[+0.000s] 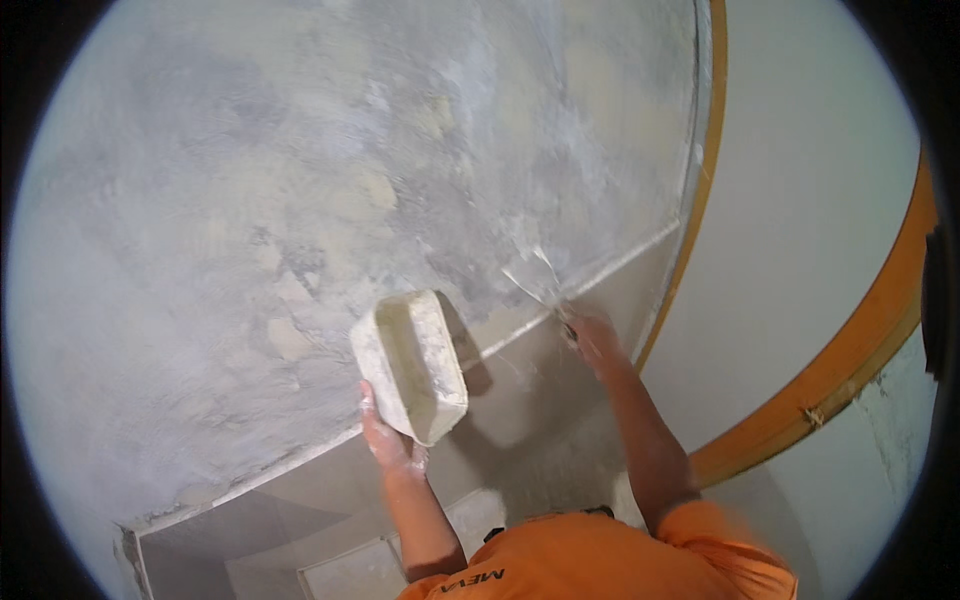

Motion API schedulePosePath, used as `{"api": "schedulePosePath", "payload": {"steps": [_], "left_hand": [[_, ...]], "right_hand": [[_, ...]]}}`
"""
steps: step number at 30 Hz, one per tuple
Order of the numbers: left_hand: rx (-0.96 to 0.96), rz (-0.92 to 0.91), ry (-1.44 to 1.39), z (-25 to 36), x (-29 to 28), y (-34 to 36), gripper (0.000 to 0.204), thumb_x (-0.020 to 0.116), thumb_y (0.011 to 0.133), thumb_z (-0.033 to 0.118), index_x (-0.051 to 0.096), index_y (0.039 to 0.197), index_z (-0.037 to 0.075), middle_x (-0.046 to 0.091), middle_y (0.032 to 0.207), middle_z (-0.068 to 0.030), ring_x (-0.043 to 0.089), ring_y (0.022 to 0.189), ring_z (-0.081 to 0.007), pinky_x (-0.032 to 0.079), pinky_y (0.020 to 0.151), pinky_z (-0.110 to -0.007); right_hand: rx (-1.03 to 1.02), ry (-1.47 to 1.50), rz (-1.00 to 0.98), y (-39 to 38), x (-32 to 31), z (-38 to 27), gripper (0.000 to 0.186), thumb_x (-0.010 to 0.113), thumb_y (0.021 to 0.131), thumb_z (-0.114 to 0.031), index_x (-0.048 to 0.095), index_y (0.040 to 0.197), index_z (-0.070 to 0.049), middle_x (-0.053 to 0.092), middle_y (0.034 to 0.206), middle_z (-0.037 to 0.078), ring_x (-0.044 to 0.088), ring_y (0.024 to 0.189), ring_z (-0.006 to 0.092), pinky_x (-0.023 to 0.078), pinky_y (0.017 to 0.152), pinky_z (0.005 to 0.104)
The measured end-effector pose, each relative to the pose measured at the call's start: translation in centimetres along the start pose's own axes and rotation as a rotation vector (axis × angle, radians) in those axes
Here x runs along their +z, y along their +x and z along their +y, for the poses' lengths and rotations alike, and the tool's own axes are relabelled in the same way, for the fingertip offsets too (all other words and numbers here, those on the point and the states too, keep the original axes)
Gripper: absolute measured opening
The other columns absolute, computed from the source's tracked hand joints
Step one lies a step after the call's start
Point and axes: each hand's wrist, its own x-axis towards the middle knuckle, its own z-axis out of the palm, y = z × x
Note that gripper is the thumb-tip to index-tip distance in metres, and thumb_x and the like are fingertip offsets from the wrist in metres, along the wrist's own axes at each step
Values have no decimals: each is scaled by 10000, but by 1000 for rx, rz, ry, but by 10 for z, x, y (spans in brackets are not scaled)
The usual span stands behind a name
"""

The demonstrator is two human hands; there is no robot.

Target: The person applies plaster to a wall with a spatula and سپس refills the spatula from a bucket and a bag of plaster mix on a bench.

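My left hand (388,437), whitened with paste, is wrapped round the lower left side of a white plaster-smeared pan (432,350). The pan is a deep, oblong trough, tilted so that its hollow shows, with some pale residue inside. To its right, my right hand (592,338) is closed round the handle of a putty knife (552,298). Its blade lies at the grey, patchily plastered wall (330,150), just above the white edge strip (625,263). White paste lines the blade's edges. My right fingers partly hide the handle.
Below the edge strip is a smooth grey tiled surface (540,400). A yellow-orange frame (690,215) bounds the wall on the right, beside a pale panel (790,200). A broad orange curved band (850,370) runs at far right. A lighter framed panel (355,575) shows at the bottom.
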Motion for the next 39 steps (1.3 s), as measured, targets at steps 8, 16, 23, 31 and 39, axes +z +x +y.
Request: {"api": "schedulePosePath", "payload": {"steps": [8,16,23,31,39], "left_hand": [[60,-207,67,12,37,-14,606,466,1068,439,430,1518,34,540,1467,-148,558,1307,-324,462,1085,-473],[204,-197,64,18,33,-17,607,455,1071,445,442,1505,21,535,1456,-171,582,1261,-332,502,1029,-476],[163,-81,36,12,7,-9,600,480,1068,419,442,1509,14,527,1479,-156,566,1299,-323,470,1079,-461],[189,-180,41,21,17,-9,612,488,1069,426,448,1500,-6,570,1450,-153,592,1280,-288,472,1079,-427],[242,-321,89,19,32,-9,633,467,1074,446,428,1509,-13,548,1468,-157,583,1286,-275,471,1078,-417]], "right_hand": [[-662,256,-29,-59,-30,-142,316,614,1008,-352,728,1064,-63,653,880,29,586,715,137,450,571,297],[-665,116,-188,-86,10,-205,464,678,962,-499,680,837,-53,533,669,-19,440,583,80,348,503,295],[-450,67,59,-28,-15,-34,531,693,949,-510,671,723,-29,536,637,-19,468,597,98,381,554,313],[-643,273,24,-100,-68,-187,423,593,1031,-423,609,800,-69,506,639,-21,410,506,75,285,438,264],[-568,311,-78,-39,5,-190,388,563,1044,-438,576,876,-89,502,659,-2,396,430,97,302,388,276]]}}
